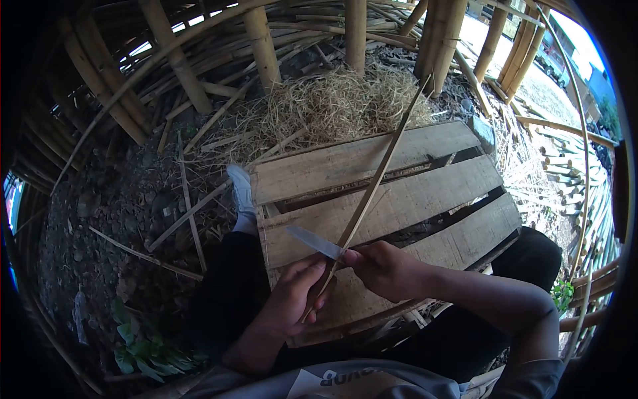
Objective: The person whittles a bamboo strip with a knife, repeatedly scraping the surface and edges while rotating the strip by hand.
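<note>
My left hand is closed around the lower part of a long bamboo strip, which slants up and away to the right over the wooden slatted table. In my right hand is a knife, its handle hidden by the fingers. The pale blade points left and crosses the strip just above my left hand, apparently touching it. A thin sliver stands off the strip's edge a little above the blade.
The slatted wooden table stands between my legs. A heap of shavings lies beyond it, before upright bamboo posts. Loose bamboo sticks litter the ground at left, cut bamboo pieces at right. My white shoe is beside the table.
</note>
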Demonstrator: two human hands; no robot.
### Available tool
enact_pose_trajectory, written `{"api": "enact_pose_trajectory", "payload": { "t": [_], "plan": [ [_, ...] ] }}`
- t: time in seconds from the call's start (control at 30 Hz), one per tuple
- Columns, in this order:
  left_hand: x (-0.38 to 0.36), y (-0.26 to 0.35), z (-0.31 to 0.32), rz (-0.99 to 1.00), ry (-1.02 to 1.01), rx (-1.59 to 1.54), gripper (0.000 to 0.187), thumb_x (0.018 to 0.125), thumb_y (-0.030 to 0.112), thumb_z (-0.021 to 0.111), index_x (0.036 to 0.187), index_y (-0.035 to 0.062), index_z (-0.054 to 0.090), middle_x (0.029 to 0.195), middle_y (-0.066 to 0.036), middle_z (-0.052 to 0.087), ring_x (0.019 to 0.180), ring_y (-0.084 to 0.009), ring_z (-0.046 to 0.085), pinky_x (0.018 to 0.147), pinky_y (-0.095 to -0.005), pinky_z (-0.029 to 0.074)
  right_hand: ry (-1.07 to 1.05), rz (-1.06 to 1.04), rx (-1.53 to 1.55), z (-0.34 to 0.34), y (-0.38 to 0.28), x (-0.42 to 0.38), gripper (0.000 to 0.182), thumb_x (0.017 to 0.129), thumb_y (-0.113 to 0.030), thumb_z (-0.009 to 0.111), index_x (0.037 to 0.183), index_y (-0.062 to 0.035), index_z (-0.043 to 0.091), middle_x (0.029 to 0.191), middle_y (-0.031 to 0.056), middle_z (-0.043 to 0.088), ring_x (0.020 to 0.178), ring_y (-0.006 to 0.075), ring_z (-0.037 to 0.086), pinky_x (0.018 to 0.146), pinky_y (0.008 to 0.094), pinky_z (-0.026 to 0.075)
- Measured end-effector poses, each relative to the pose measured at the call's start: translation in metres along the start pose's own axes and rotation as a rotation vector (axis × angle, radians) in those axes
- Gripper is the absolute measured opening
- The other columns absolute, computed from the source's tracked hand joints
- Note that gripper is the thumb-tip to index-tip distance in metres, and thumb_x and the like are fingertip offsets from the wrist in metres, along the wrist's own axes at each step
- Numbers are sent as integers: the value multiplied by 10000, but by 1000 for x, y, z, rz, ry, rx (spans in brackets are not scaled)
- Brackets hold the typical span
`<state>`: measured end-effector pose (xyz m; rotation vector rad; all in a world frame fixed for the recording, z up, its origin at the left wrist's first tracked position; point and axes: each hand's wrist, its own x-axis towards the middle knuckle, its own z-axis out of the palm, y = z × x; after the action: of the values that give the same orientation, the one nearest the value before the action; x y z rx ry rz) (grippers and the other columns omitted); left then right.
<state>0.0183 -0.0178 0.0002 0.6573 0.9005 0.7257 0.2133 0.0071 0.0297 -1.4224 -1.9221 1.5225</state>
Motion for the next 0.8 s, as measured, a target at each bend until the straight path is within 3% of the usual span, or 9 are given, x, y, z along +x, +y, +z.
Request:
{"api": "enact_pose_trajectory", "payload": {
  "t": [0.07,0.2,0.3,0.4,0.47,0.57,0.7,0.77,0.8],
  "plan": [
    [0,0,0,-5,-3,-6,353,999,256,372,1225,38,534,542,3,451,335,-42,356,316,-151,305,-165,261,135,-9,-14,-3,522,1029,-416,348,918,32,590,568,74,492,498,153,499,478,334,433],
    [-1,4,6,-23,45,-12,361,1001,258,377,1246,40,527,540,5,452,332,-42,360,314,-155,305,-247,427,470,-10,-1,1,555,1016,-467,348,986,29,597,575,28,471,471,118,463,426,280,405],
    [-1,4,4,-32,55,-21,390,1005,265,376,1296,39,503,540,7,454,331,-41,366,313,-158,306,-150,301,233,-11,-4,0,560,1005,-474,379,1007,41,598,593,22,489,473,111,450,441,270,392],
    [-1,4,5,-22,66,-32,423,1008,277,377,1345,39,469,542,10,456,332,-39,370,314,-157,306,-8,106,269,-9,4,2,465,988,-403,481,1004,47,599,608,6,515,485,77,448,455,253,378],
    [-1,5,4,-28,70,-26,430,1008,279,378,1357,41,459,544,10,457,333,-39,372,315,-156,308,67,-135,197,-8,12,3,360,932,-310,621,963,49,614,637,-2,555,539,43,477,484,242,381],
    [-1,5,4,-32,59,-14,438,1009,283,378,1367,42,450,547,11,459,337,-38,377,317,-156,310,153,-64,301,-1,17,4,296,862,-234,725,901,43,630,667,-15,583,603,23,508,509,229,392],
    [-1,4,1,-37,26,-18,443,1013,289,376,1373,40,442,549,9,462,342,-37,387,319,-157,317,138,-37,262,-4,4,2,242,864,-204,726,880,26,652,693,-17,602,632,20,519,529,218,402],
    [1,3,-1,-27,9,-16,445,1014,292,375,1375,40,438,549,9,463,342,-38,387,320,-157,317,172,-287,298,2,13,7,166,887,-157,695,914,4,670,695,-33,601,621,16,512,528,210,403],
    [1,2,-1,-18,-8,-16,447,1016,295,374,1378,41,435,549,8,464,341,-39,387,320,-157,317,174,-288,298,3,16,8,166,887,-157,695,914,4,670,695,-33,601,621,16,512,528,210,403]
  ]
}}
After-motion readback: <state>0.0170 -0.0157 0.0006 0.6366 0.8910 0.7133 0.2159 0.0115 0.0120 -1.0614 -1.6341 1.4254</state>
